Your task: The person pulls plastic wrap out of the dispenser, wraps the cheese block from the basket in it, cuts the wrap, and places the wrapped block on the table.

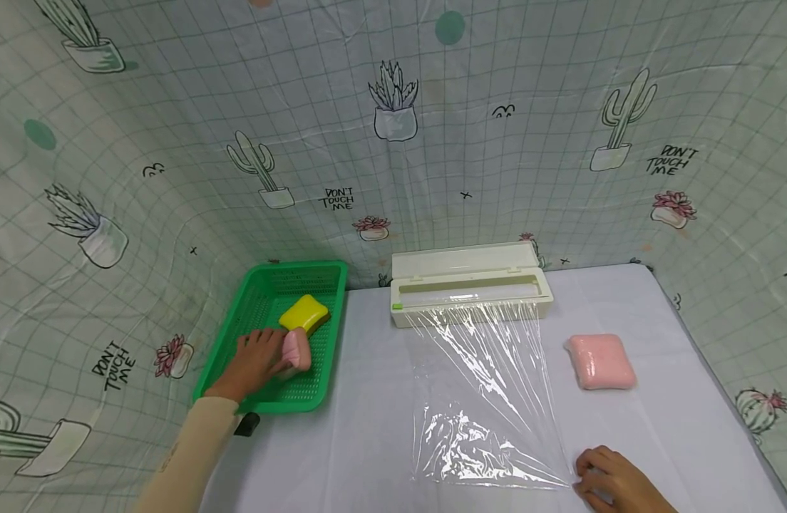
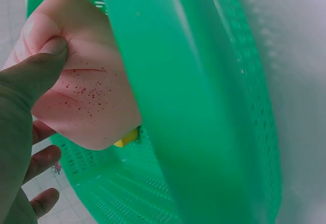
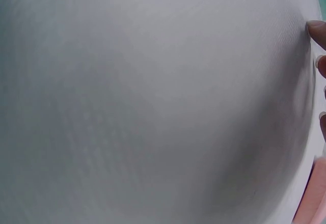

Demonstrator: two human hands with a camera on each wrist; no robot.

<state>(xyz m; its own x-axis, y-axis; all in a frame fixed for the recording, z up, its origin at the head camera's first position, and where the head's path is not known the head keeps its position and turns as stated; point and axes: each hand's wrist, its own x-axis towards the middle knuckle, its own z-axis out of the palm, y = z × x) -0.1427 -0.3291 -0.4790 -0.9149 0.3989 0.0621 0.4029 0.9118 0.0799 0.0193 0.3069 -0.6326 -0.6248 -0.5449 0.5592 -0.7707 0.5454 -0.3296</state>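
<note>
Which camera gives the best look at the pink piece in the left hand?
The left wrist view: the pink piece looms large, its creases and dark specks plain. The head view shows it smaller, held by the left hand over the green basket. The right wrist view misses it.

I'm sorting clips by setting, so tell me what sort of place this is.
Possibly a makeshift wrapping station: a printed cloth hangs behind a white-covered table, where clear film stretches from a dispenser.
</note>
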